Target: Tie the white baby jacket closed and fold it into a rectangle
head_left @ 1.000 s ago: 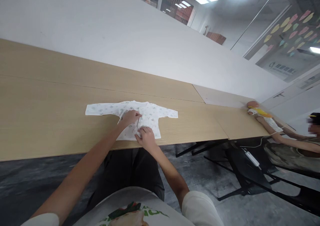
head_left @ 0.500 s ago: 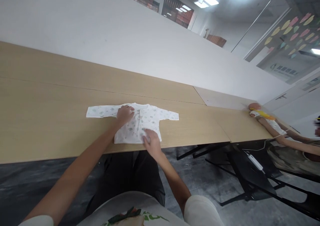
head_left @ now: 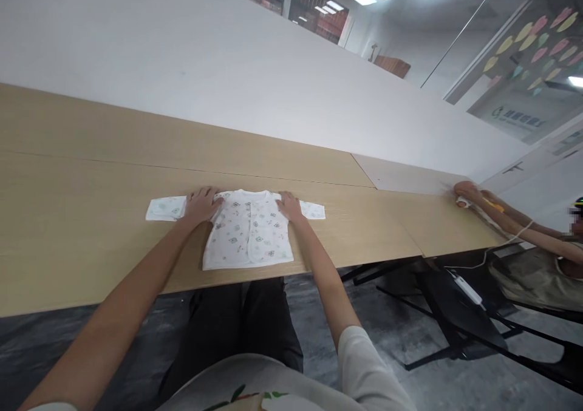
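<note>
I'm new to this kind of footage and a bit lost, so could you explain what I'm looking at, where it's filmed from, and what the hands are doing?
There is no machine here: these are a person's own bare hands. Every picture comes from one camera worn on that person's head, looking forward and down. A small white printed shirt lies spread out, front up, on a long wooden table. The left hand rests over one sleeve, and the right hand rests near the opposite shoulder; neither seems to grip or lift the cloth. At the far right, another person's arm reaches over the table.
</note>
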Action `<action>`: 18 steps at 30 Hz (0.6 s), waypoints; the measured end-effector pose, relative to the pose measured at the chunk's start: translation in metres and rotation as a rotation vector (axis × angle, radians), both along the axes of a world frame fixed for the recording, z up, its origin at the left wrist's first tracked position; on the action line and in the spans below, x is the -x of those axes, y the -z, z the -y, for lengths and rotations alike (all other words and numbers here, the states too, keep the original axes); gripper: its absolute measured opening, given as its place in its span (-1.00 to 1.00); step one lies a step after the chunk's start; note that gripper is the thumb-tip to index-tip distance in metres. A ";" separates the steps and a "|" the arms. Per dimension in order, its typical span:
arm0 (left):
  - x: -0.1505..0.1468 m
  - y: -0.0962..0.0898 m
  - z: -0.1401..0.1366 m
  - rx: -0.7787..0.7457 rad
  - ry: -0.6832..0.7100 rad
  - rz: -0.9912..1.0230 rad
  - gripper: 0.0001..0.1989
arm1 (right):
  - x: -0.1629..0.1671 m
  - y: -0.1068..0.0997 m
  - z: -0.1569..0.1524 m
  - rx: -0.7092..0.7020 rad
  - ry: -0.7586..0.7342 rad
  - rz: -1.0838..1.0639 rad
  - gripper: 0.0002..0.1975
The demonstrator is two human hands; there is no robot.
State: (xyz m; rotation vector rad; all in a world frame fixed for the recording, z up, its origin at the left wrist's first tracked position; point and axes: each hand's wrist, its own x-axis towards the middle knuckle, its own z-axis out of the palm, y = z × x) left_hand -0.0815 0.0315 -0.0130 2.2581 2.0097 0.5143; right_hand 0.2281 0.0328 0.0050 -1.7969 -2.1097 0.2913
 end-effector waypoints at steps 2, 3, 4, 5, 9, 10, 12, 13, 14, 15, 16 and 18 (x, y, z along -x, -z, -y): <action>0.004 0.001 -0.002 -0.009 0.018 -0.006 -0.49 | -0.002 0.007 0.002 0.004 -0.015 0.041 -0.61; 0.006 0.001 -0.004 -0.009 0.025 -0.009 -0.49 | -0.004 0.010 0.003 0.005 -0.016 0.053 -0.60; 0.008 0.001 -0.006 -0.007 0.030 -0.010 -0.49 | -0.005 0.012 0.004 0.006 -0.020 0.060 -0.60; 0.009 0.001 -0.008 -0.002 0.034 -0.011 -0.49 | -0.006 0.013 0.004 0.005 -0.023 0.063 -0.60; 0.013 0.000 -0.015 0.021 0.035 -0.008 -0.50 | -0.006 0.011 0.000 -0.020 -0.026 0.053 -0.64; 0.013 -0.001 -0.017 0.019 0.040 -0.004 -0.52 | -0.006 0.010 -0.003 -0.030 -0.015 0.048 -0.67; 0.013 -0.005 -0.018 0.022 0.061 0.007 -0.56 | -0.006 0.005 -0.008 -0.035 0.006 0.036 -0.74; 0.013 -0.007 -0.019 0.037 0.076 0.018 -0.57 | -0.007 0.002 -0.011 -0.023 0.007 0.025 -0.77; 0.013 -0.011 -0.019 0.059 0.086 0.035 -0.56 | -0.009 -0.002 -0.014 -0.004 -0.003 0.008 -0.79; 0.014 -0.014 -0.020 0.086 0.092 0.057 -0.54 | -0.011 -0.007 -0.017 0.016 -0.025 -0.014 -0.80; 0.015 -0.019 -0.020 0.109 0.092 0.081 -0.52 | -0.014 -0.012 -0.020 0.030 -0.053 -0.039 -0.80; 0.018 -0.030 -0.023 0.128 0.088 0.116 -0.47 | -0.020 -0.025 -0.027 0.026 -0.101 -0.073 -0.77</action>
